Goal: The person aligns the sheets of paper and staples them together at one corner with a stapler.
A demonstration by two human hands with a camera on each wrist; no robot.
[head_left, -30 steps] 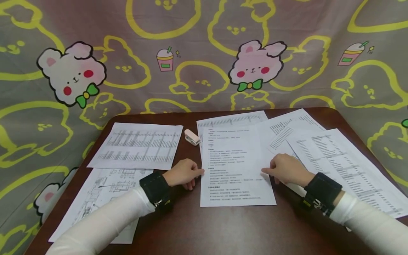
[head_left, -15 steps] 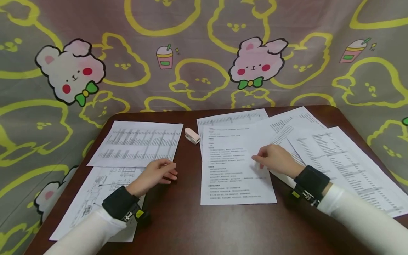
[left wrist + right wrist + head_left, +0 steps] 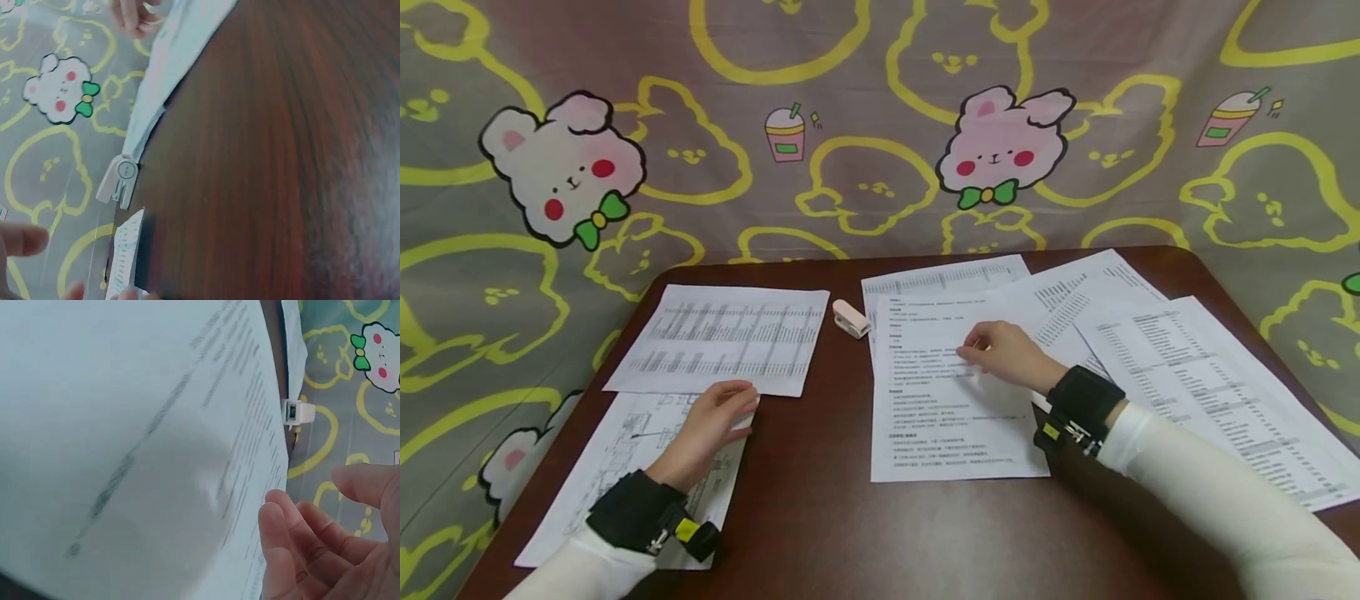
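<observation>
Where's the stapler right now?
In the head view, the pale pink stapler lies left of centre toward the table's far edge, between the left-hand papers and the middle papers.

Printed sheets (image 3: pixel 940 442) on a dark table (image 3: pixel 880 542) suggest an office-like workspace, backed by a cartoon-patterned cloth (image 3: pixel 868 100).

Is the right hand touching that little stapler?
Apart. The head view plainly shows part of a printed sheet between the right hand and the stapler.
</observation>
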